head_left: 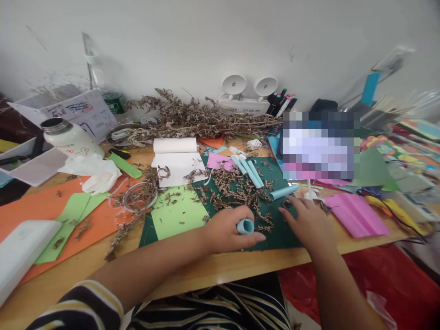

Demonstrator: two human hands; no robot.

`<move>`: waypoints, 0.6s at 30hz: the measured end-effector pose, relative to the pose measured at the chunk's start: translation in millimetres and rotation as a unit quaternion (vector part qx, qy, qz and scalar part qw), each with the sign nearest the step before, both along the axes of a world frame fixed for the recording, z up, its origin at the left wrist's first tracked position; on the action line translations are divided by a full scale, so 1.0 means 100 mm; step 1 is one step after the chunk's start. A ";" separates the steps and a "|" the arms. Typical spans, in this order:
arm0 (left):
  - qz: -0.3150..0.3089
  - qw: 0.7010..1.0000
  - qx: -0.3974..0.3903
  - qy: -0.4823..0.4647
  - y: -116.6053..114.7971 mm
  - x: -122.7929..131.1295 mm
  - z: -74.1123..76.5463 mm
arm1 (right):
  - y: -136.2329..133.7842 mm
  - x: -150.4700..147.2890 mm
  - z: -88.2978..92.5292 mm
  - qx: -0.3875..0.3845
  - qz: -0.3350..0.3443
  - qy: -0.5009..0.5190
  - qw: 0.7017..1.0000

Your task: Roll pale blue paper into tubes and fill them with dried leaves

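Observation:
My left hand (228,229) is wrapped round a light-blue paper tube (246,226), its open end facing me. Fingers spread, my right hand (308,221) reaches low over the right edge of the dark green cutting mat (288,231), near some dried leaf bits. Just beyond its fingertips lies another rolled blue tube (283,192). Several more blue tubes (252,173) rest side by side farther back. Crumbled dried leaves (237,188) cover much of the mat. A light-green sheet (178,211) sits left of my left hand, under scattered leaf bits.
Dried plant stalks (195,119) lie along the wall. A white bottle (70,140) and crumpled tissue (99,172) stand left, above orange paper (92,229). At right are pink folded paper (357,215) and a blurred-out screen (318,149). A white roll (175,145) lies behind the green sheet.

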State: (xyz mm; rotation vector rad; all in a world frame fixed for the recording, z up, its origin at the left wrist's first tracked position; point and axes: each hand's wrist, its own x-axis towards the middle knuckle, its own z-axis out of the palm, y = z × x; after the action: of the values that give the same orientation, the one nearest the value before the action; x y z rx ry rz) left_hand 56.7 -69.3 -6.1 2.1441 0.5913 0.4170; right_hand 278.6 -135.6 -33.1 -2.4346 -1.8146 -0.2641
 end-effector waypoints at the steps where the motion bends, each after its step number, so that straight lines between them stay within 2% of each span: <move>1: 0.041 0.998 0.030 0.048 0.07 -0.03 0.09 | 0.02 -0.05 0.01 0.013 0.018 0.013 1.000; 3: 0.130 0.971 0.130 0.150 0.30 -0.10 0.21 | 0.08 -0.24 0.01 0.018 0.066 0.043 0.997; 5: 0.238 0.915 0.222 0.237 0.59 -0.23 0.25 | 0.17 -0.50 0.00 0.003 0.113 0.070 0.991; 7: 0.317 0.853 0.264 0.319 0.82 -0.37 0.22 | 0.29 -0.72 -0.03 -0.003 0.137 0.110 0.984; 8: 0.326 0.839 0.258 0.350 0.89 -0.44 0.18 | 0.35 -0.79 -0.04 -0.001 0.144 0.136 0.980; 9: 0.314 0.845 0.245 0.357 0.91 -0.49 0.15 | 0.41 -0.82 -0.05 0.003 0.149 0.159 0.976; 11: 0.235 0.899 0.211 0.304 0.83 -0.52 0.08 | 0.52 -0.79 -0.05 0.015 0.162 0.198 0.967; 13: 0.151 0.957 0.172 0.180 0.64 -0.41 0.01 | 0.60 -0.73 -0.02 0.036 0.178 0.237 0.954; 15: 0.113 0.988 0.087 0.051 0.44 -0.17 -0.09 | 0.62 -0.73 0.02 0.064 0.200 0.286 0.935; 16: 0.131 0.991 0.017 -0.025 0.38 -0.03 -0.14 | 0.62 -0.78 0.03 0.077 0.210 0.313 0.923; 17: 0.187 0.975 -0.061 -0.107 0.34 0.12 -0.20 | 0.61 -0.86 0.05 0.092 0.216 0.341 0.910; 18: 0.255 0.939 -0.136 -0.184 0.32 0.26 -0.24 | 0.60 -0.95 0.05 0.108 0.218 0.368 0.897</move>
State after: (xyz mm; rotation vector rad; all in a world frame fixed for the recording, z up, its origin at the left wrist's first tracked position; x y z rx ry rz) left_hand 82.6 -37.4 -30.1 1.5766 0.9248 0.9383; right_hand 183.7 -75.3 -27.7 -1.5766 -1.7508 0.4173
